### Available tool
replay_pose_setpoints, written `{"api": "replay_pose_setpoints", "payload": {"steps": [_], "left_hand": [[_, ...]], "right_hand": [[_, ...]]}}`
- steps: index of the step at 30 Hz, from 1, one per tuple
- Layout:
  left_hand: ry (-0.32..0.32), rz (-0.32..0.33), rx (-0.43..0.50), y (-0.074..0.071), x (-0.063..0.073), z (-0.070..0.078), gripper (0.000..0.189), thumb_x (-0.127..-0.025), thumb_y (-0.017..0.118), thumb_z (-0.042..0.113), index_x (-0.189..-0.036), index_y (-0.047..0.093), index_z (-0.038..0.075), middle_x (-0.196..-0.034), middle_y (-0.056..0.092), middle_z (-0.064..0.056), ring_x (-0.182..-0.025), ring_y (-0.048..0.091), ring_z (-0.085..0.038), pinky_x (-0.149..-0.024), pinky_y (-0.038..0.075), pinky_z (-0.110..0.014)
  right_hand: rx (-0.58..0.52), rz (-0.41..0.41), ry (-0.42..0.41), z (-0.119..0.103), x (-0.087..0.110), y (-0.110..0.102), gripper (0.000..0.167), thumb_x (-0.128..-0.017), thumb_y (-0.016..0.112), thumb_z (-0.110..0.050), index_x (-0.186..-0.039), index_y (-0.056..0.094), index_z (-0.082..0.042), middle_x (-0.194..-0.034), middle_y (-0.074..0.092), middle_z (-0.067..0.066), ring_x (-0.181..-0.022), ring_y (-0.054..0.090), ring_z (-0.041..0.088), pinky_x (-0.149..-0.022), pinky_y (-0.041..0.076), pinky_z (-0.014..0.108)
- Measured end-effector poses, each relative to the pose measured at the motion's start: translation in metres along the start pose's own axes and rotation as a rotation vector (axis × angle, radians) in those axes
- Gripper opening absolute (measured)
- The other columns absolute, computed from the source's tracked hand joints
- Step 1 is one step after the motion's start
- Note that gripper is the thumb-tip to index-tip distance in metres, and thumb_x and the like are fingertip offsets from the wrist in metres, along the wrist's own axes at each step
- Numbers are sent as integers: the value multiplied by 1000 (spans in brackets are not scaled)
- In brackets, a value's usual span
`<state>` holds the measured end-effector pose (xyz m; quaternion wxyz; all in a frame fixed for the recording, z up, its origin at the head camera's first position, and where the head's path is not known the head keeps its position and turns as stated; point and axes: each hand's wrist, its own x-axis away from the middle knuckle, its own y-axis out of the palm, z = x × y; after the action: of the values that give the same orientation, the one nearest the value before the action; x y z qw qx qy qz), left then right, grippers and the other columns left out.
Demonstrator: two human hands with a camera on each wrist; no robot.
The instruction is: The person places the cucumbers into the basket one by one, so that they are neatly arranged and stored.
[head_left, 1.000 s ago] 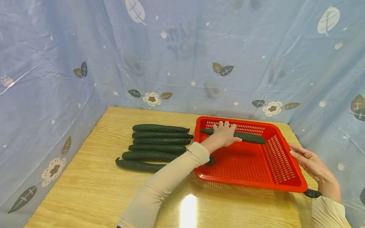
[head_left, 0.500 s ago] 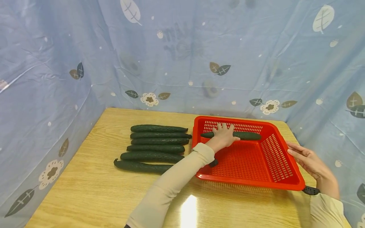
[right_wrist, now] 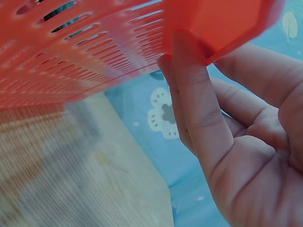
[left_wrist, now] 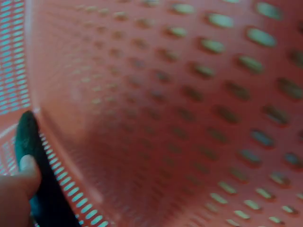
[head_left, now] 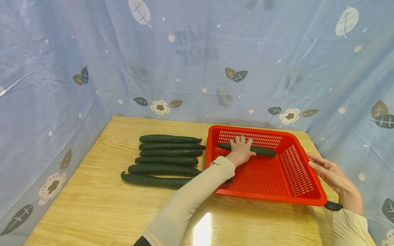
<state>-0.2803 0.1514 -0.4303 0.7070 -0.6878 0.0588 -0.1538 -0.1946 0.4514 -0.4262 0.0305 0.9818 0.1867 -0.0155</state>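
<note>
My left hand (head_left: 241, 151) reaches into the red plastic basket (head_left: 271, 199) and grips a dark green cucumber (head_left: 263, 151) from above. That cucumber lies lengthwise near the basket's far wall. The left wrist view shows the thumb lying over the cucumber (left_wrist: 47, 189), while the other fingers are mostly out of sight. At the basket's right side, my right hand (head_left: 333, 176) holds the rim. Up close in the right wrist view, the fingers of the right hand (right_wrist: 236, 127) press against the outer wall just under the basket's rim (right_wrist: 251, 33).
Left of the basket, several cucumbers (head_left: 169, 152) lie side by side in a row on the wooden table (head_left: 92, 205). A blue patterned curtain (head_left: 197, 68) hangs behind the table and along both sides. The basket's front edge overhangs a strip of table.
My left hand has moved slightly lower and nearer with the cucumber, bringing it a little left within the basket. The right hand keeps its place at the rim. The head view has shifted slightly.
</note>
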Motion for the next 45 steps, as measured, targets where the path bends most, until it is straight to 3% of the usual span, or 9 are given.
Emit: {"api": "replay_pose_setpoints", "payload": {"steps": [6, 13, 20, 28, 36, 41, 45], "left_hand": [[21, 36, -47, 9, -3, 2, 55, -86, 39, 65, -133, 31, 38, -133, 33, 2, -121, 30, -19, -96, 30, -37], [8, -4, -4, 7, 6, 0, 59, -88, 35, 63, -141, 23, 40, -140, 29, 3, -127, 28, -19, -97, 30, -37], [53, -18, -11, 5, 10, -5, 51, -89, 39, 58, -133, 31, 34, -127, 34, 1, -111, 32, -17, -83, 28, -30], [35, -29, -26, 2, 18, -5, 42, -91, 41, 54, -127, 36, 33, -127, 35, 4, -110, 33, -15, -83, 29, -29], [89, -66, 29, -2, 14, -9, 47, -91, 50, 46, -134, 34, 34, -134, 34, 1, -118, 33, -19, -91, 32, -33], [118, -98, -10, -7, 13, -11, 53, -91, 50, 45, -139, 29, 36, -136, 34, 0, -119, 33, -19, -97, 33, -35], [135, -86, -79, -8, 11, -10, 56, -90, 50, 48, -141, 27, 38, -138, 33, 2, -125, 32, -19, -99, 33, -35]], "right_hand": [[9, -3, 2, 1, 2, -3, 46, -98, 34, 6, -127, 55, -23, -117, 62, -11, -101, 61, 3, -78, 51, 18], [-9, -8, -6, 0, 2, -1, 47, -97, 33, 7, -127, 55, -22, -118, 62, -10, -102, 61, 3, -79, 50, 18], [-5, -1, -7, -2, -1, -1, 46, -97, 34, 6, -127, 56, -22, -118, 62, -11, -102, 61, 2, -79, 50, 16], [-24, -28, -27, -2, 0, 0, 48, -97, 32, 8, -128, 54, -20, -122, 60, -11, -106, 59, 1, -81, 48, 16], [-27, -28, -27, -3, -1, 1, 47, -97, 32, 8, -128, 55, -20, -120, 61, -10, -104, 60, 3, -80, 50, 17], [-18, -10, -20, -1, 0, 1, 46, -97, 33, 7, -127, 56, -21, -119, 61, -10, -103, 60, 2, -80, 49, 16], [-8, -4, -14, 0, 0, 2, 46, -97, 34, 7, -126, 56, -21, -118, 62, -10, -102, 61, 2, -79, 50, 17]]}}
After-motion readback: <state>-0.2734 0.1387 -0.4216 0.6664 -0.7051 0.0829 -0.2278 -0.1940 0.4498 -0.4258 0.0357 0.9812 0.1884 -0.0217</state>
